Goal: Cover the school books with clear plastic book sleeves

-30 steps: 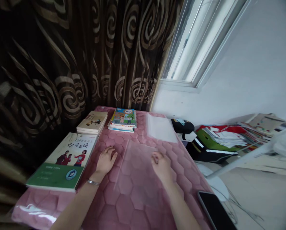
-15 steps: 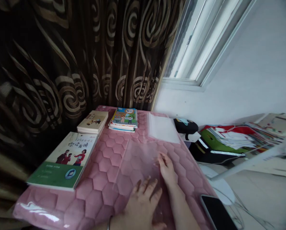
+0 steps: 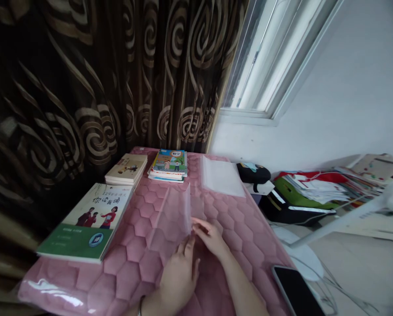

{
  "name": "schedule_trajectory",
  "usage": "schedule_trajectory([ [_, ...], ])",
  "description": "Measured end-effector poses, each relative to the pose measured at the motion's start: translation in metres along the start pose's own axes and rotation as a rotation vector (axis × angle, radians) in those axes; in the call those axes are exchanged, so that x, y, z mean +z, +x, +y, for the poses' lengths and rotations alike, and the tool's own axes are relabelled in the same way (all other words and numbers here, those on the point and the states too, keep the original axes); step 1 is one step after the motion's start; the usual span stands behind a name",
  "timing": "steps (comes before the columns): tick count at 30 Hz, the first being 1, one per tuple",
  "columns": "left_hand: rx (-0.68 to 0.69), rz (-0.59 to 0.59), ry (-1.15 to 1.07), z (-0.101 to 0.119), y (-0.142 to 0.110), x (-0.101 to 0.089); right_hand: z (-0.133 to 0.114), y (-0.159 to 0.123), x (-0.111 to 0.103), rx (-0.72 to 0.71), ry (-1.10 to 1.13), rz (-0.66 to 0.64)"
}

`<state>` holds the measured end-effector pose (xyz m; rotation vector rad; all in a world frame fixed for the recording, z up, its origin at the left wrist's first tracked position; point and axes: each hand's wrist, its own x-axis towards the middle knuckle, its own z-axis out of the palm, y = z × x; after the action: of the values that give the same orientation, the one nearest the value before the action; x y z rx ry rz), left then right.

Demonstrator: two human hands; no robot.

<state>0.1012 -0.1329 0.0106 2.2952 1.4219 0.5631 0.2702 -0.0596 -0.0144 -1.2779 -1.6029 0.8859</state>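
Apparently the hands [image 3: 194, 252] pinch the clear sheet [image 3: 173, 215], their fingertips partly hidden.

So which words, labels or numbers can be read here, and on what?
"129", next characters blurred: green-and-white book
"你读我诵": same cover
"数学": colourful top book
Too small or blurred: remaining print on both covers, any on the beige book, marking on the white stand

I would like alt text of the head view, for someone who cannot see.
A person's left hand and right hand meet at the edge of a clear plastic sheet on a pink-covered table. Books lie left and far, a phone near right.
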Motion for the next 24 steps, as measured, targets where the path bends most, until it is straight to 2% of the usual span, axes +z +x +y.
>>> schedule_trajectory([
  [1, -0.024, 0.012, 0.0, -0.004, 0.002, -0.003, 0.001, 0.001, 0.0, -0.02, -0.078, 0.056],
  [3, -0.049, 0.045, -0.009, -0.015, 0.005, -0.01, 0.006, 0.002, 0.0, -0.031, -0.286, 0.253],
  [5, -0.041, 0.105, -0.039, -0.027, 0.009, -0.018, 0.012, 0.003, 0.002, 0.026, -0.507, 0.443],
  [6, -0.029, 0.149, -0.06, -0.033, 0.011, -0.024, 0.014, 0.004, 0.004, 0.062, -0.593, 0.49],
  [8, -0.009, 0.261, -0.089, -0.045, 0.014, -0.039, 0.017, 0.005, 0.009, 0.097, -0.674, 0.472],
  [11, 0.003, 0.412, -0.092, -0.059, 0.015, -0.069, 0.016, 0.009, 0.013, 0.085, -0.591, 0.351],
  [13, 0.0, 0.503, -0.075, -0.068, 0.014, -0.09, 0.015, 0.011, 0.005, 0.107, -0.466, 0.322],
  [15, -0.031, 0.555, -0.049, -0.08, 0.01, -0.107, 0.016, 0.01, -0.015, 0.143, -0.366, 0.323],
  [17, -0.101, 0.534, -0.005, -0.094, 0.005, -0.117, 0.022, 0.006, -0.043, 0.189, -0.38, 0.304],
  [20, -0.246, 0.404, 0.081, -0.115, -0.005, -0.117, 0.034, -0.005, -0.081, 0.315, -0.585, 0.271],
  [22, -0.319, 0.29, 0.154, -0.124, -0.01, -0.109, 0.041, -0.013, -0.094, 0.337, -0.692, 0.252],
  [24, -0.35, 0.182, 0.24, -0.128, -0.013, -0.1, 0.044, -0.019, -0.096, 0.322, -0.779, 0.227],
])
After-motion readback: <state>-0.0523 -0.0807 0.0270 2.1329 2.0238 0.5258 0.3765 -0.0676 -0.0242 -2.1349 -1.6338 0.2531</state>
